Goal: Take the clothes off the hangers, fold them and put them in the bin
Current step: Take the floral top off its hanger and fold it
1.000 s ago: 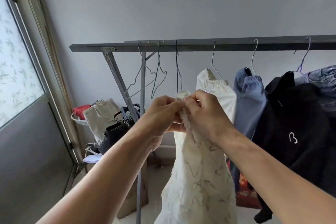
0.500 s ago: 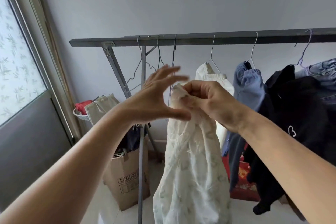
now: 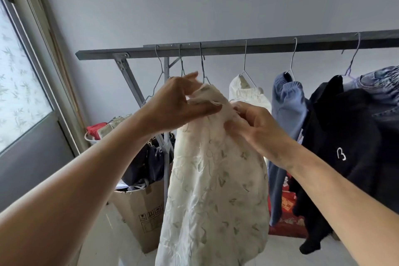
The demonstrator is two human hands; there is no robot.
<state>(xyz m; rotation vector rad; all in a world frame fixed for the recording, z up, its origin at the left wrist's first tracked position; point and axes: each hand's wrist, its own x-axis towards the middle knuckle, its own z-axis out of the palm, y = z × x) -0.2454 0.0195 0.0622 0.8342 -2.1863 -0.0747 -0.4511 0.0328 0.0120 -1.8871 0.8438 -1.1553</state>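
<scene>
Now the white embroidered garment (image 3: 216,179) is hanging at centre frame from its hanger (image 3: 204,73) on the rack (image 3: 237,48), looking light, soft, floppy. Left hand (image 3: 174,106) is pinching its top edge; right hand (image 3: 257,129) is gripping fabric at 3 o'clock. Bunched neckline is probably offering the surest hold.

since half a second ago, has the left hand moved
Yes. The left hand was open and level with the rail's post; now it sits right of the post, closed in on the white garment, thumb under the fabric's top.

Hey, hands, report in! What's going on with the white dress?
Left hand and right hand both pinching the white dress at its top. Dress hanging from their fingers. Three bare hangers behind; nothing blocking.
</scene>
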